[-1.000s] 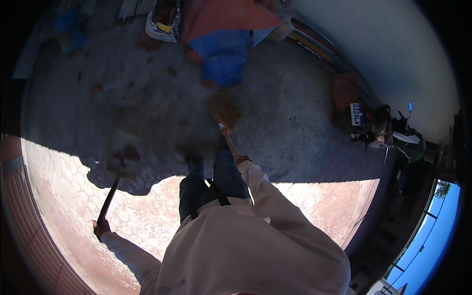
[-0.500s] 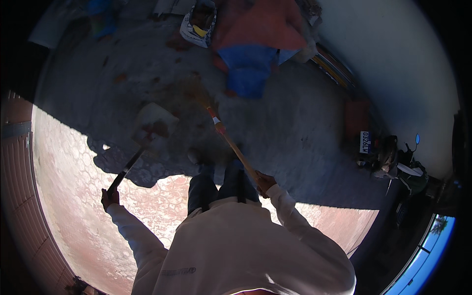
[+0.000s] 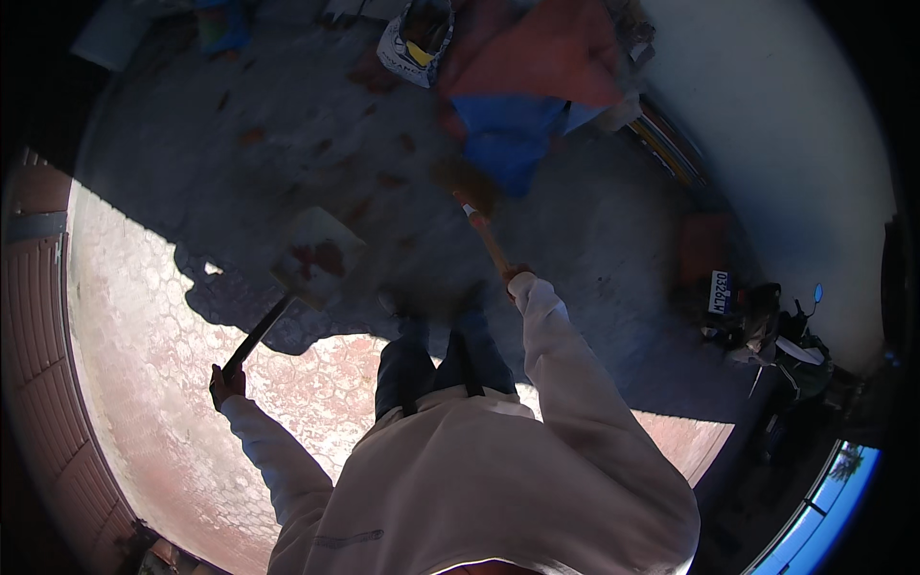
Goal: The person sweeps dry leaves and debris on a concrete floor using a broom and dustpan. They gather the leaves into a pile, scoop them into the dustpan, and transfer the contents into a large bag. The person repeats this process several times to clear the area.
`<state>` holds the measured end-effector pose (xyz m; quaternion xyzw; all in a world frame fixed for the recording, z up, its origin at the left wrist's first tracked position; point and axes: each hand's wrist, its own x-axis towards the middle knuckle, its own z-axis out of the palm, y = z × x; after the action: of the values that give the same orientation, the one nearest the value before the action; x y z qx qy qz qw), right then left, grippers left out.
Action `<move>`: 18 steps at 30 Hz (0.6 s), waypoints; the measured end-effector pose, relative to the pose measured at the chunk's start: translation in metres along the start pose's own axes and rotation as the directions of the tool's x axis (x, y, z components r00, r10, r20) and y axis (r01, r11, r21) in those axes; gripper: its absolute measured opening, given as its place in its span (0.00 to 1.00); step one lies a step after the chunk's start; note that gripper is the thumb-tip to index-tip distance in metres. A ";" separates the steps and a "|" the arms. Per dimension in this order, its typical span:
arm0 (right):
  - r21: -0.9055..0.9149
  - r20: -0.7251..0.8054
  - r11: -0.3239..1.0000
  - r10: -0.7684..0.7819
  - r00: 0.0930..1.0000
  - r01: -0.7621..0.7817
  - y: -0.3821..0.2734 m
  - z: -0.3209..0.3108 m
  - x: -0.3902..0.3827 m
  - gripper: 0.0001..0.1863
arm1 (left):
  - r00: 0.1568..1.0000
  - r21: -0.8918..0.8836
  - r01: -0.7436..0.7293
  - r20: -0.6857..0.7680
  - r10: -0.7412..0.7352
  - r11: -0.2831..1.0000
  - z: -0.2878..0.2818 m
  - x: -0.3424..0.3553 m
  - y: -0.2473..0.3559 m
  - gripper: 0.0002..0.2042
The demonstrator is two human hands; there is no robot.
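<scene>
My left hand (image 3: 228,381) is closed on the long dark handle of a dustpan (image 3: 316,254), whose pale, flat pan lies low over the shaded concrete with dark reddish bits on it. My right hand (image 3: 514,276) is closed on the wooden handle of a broom (image 3: 486,235) with red and white bands near its head. The tan bristles, blurred, are on the floor up and right of the pan, just short of a red and blue cloth heap (image 3: 527,53). Small brown scraps are scattered on the concrete (image 3: 192,163).
A white printed bag (image 3: 407,53) stands beside the heap. Long thin boards (image 3: 661,144) lie along the pale wall (image 3: 767,96). A motorbike (image 3: 781,335) is parked at right. Sunlit patterned paving (image 3: 134,345) runs along a brown panelled gate (image 3: 38,326).
Over the last second the dustpan has moved up and right. The broom head swung left, then back right, and my right arm has reached further forward since the middle frame.
</scene>
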<state>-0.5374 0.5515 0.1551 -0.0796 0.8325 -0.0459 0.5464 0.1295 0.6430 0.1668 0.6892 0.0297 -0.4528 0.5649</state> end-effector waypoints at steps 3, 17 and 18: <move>0.098 0.166 0.993 -0.080 0.983 0.065 0.007 0.002 -0.020 0.19 | 0.997 -0.006 -0.017 -0.079 0.017 1.000 -0.011 0.003 0.001 0.23; 0.212 0.254 0.953 0.161 0.954 -0.217 0.122 -0.061 -0.093 0.16 | 0.941 -0.144 -0.209 -0.299 0.159 0.967 -0.031 -0.014 0.070 0.25; 0.053 0.232 0.991 0.109 0.967 -0.125 0.122 -0.058 -0.075 0.15 | 0.932 -0.153 -0.237 -0.313 0.181 0.959 -0.038 -0.020 0.081 0.26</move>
<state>-0.5716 0.6847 0.2258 -0.0167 0.7653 -0.0323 0.6426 0.1852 0.6541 0.2388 0.6919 0.0829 -0.2765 0.6618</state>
